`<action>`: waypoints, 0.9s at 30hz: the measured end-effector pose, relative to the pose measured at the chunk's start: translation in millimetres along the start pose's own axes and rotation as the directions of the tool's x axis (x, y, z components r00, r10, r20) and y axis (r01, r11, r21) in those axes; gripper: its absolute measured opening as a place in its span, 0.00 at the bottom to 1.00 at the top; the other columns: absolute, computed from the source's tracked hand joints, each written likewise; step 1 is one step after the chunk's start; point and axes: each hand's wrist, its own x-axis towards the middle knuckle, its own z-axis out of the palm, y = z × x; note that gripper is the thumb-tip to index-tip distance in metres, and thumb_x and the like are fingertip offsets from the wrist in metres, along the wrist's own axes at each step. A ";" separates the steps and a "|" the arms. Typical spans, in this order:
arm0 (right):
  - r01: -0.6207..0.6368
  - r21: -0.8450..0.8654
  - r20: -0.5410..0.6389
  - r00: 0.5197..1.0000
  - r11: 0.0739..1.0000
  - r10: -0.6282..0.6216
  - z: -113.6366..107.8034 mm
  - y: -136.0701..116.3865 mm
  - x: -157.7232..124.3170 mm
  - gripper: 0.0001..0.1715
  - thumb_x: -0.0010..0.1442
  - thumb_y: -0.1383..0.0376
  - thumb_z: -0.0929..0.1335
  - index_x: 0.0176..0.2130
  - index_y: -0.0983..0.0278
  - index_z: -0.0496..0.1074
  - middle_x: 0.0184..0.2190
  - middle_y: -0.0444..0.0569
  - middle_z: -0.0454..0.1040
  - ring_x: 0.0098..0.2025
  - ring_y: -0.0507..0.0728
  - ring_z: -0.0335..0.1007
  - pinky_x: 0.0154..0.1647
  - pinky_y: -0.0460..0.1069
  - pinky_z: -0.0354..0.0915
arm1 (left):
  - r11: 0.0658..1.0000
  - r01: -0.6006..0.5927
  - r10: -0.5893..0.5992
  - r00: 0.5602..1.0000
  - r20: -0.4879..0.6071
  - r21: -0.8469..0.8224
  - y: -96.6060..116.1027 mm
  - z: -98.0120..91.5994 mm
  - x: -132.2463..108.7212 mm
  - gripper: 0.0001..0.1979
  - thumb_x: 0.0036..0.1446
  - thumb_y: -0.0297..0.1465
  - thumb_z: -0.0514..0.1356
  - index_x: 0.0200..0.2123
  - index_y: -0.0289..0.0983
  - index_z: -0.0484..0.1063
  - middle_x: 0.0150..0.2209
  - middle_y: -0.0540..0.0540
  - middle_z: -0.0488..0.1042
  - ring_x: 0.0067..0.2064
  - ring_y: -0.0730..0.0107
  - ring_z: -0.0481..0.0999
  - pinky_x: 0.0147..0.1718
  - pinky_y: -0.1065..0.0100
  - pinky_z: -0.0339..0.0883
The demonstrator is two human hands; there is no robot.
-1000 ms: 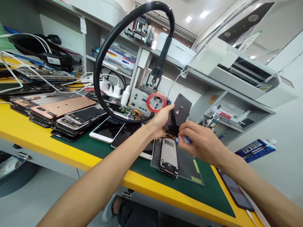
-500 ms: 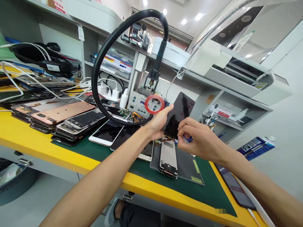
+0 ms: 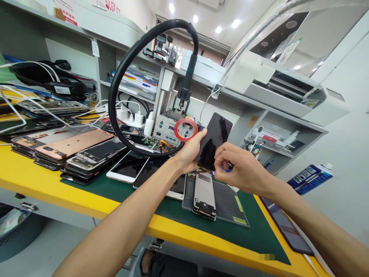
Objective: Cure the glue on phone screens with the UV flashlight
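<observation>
Your left hand (image 3: 190,153) is clamped on the left edge of a black phone panel (image 3: 212,140), holding it tilted above the worktop (image 3: 198,240), thumb along its edge. Your right hand (image 3: 240,165) is at the panel's lower right edge, thumb and fingers curled close together; whether they pinch anything cannot be told. A reddish marking shows on the glossy panel, too blurred for you to read.

Below your hands, a pale-backed stack of phone parts (image 3: 204,194) lies on a grey textured mat (image 3: 230,202), whose yellow-green labels (image 3: 240,221) carry no legible words. Beyond your left hand, a red ring (image 3: 186,129) appears in front of a grey machine (image 3: 165,129) with small, unreadable panel lettering.

To your right, a blue can (image 3: 311,179) bears white print too small to make out. A white tag (image 3: 95,49) hangs at the shelf edge, and red characters mark a white box (image 3: 103,19) above, unclear at this angle. The printer (image 3: 284,90) has a yellow sticker (image 3: 311,103), also illegible.
</observation>
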 end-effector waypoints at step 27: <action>-0.015 0.010 0.016 1.000 1.000 0.015 -6.1 -2.5 5.7 0.07 0.51 0.76 0.67 0.28 0.65 0.68 0.33 0.45 0.69 0.28 0.49 0.60 0.30 0.46 0.59 | 0.995 -0.081 0.080 0.997 0.022 0.053 -2.9 2.5 -0.8 0.25 0.72 0.41 0.48 0.48 0.29 0.78 0.37 0.38 0.81 0.36 0.63 0.82 0.40 0.66 0.76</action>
